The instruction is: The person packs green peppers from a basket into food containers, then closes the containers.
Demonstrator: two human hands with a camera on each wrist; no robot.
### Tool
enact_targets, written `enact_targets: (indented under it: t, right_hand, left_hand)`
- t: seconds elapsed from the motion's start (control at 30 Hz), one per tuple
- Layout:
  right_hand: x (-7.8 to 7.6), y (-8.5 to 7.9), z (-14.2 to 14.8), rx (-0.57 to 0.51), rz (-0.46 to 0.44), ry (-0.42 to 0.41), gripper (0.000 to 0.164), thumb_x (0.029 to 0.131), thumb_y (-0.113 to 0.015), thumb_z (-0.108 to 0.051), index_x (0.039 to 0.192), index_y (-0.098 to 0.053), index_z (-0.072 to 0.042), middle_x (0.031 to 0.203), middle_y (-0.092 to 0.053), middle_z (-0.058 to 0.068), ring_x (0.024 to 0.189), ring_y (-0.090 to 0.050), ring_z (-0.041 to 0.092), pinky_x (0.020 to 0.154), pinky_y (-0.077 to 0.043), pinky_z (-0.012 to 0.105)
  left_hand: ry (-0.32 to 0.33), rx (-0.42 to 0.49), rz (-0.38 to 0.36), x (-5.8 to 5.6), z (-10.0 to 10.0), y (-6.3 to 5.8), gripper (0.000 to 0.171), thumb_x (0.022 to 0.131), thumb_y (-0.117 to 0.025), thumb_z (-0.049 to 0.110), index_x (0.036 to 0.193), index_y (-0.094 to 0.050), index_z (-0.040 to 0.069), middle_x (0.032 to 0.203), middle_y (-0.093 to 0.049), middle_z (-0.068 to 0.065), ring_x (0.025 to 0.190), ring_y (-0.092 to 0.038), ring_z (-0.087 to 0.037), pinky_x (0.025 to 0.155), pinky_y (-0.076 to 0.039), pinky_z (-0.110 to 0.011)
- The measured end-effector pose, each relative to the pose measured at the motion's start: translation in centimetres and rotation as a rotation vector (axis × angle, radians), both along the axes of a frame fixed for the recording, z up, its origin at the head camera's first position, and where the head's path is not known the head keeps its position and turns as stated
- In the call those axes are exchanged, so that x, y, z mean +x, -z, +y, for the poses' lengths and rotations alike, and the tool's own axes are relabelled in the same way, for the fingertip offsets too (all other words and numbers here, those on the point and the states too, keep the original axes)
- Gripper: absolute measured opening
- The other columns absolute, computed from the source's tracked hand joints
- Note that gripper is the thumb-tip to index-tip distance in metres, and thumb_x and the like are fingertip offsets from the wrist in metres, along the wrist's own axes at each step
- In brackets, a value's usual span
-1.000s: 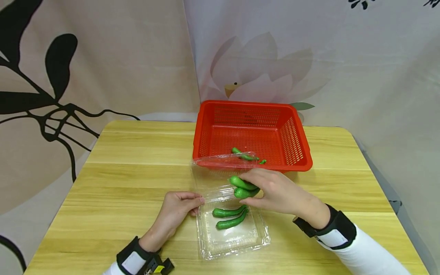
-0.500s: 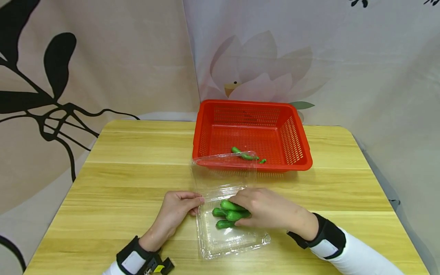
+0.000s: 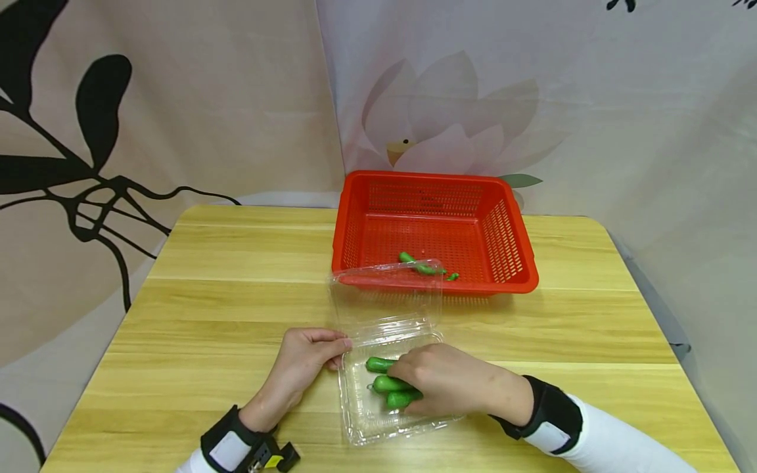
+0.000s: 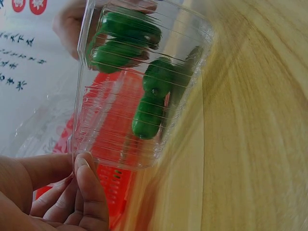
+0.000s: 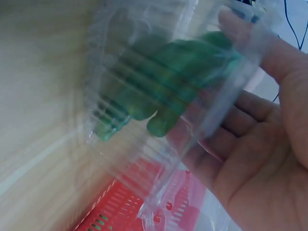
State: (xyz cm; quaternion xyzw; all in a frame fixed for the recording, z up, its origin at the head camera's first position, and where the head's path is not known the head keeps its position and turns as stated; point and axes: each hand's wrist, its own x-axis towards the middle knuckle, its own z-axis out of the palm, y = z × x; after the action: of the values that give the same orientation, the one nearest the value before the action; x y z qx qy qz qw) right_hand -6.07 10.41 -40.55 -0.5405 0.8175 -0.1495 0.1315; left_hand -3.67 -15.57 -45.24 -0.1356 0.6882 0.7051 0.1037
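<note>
A clear plastic clamshell box (image 3: 378,427) lies on the table with its lid (image 3: 387,309) folded back. My left hand (image 3: 307,358) pinches the box's left edge between thumb and fingers; the left wrist view shows the thumb (image 4: 86,163) on the rim. Inside the box, my right hand (image 3: 443,381) holds green chili peppers (image 3: 390,384), its fingers curled over their far ends. Another green chili pepper (image 3: 378,364) lies behind them, partly covered by that hand. Seen through the plastic in the right wrist view, the peppers (image 5: 163,82) are blurred.
Behind the box stands a red perforated basket (image 3: 426,176), its front rim under the lid's edge. A green chili pepper (image 3: 407,257) and small green bits (image 3: 453,276) lie in it. The wooden table (image 3: 207,295) extends to both sides; a printed cloth (image 3: 236,98) hangs behind.
My right hand has brought two chili peppers down into the box, then shifted them toward the box's near side. The left hand has stayed at the box's edge.
</note>
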Motion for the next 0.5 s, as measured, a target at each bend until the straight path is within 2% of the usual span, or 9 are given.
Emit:
enact_targets:
  t: [0.33,0.5]
  right_hand:
    - [0.53,0.96,-0.42,0.080,0.074,-0.041,0.030,0.083,-0.090,-0.035,0.093,-0.066,-0.021,0.081,-0.056,-0.019,0.081,-0.059,-0.001,0.078,-0.055,0.026]
    - [0.64,1.07,-0.65,0.124,0.132,-0.053,0.031,0.081,-0.090,-0.035,0.094,-0.068,-0.018,0.082,-0.060,-0.015,0.080,-0.060,0.002,0.075,-0.054,0.025]
  left_hand:
    - [-0.007,-0.005,-0.005,0.04,0.08,-0.18,0.017,0.087,-0.082,-0.001,0.101,-0.078,-0.009,0.082,-0.075,-0.013,0.060,-0.063,-0.012,0.058,-0.056,-0.022]
    - [-0.006,-0.008,-0.005,0.03,0.06,-0.25,0.017,0.087,-0.083,0.000,0.101,-0.078,-0.009,0.083,-0.075,-0.013,0.060,-0.064,-0.013,0.058,-0.056,-0.023]
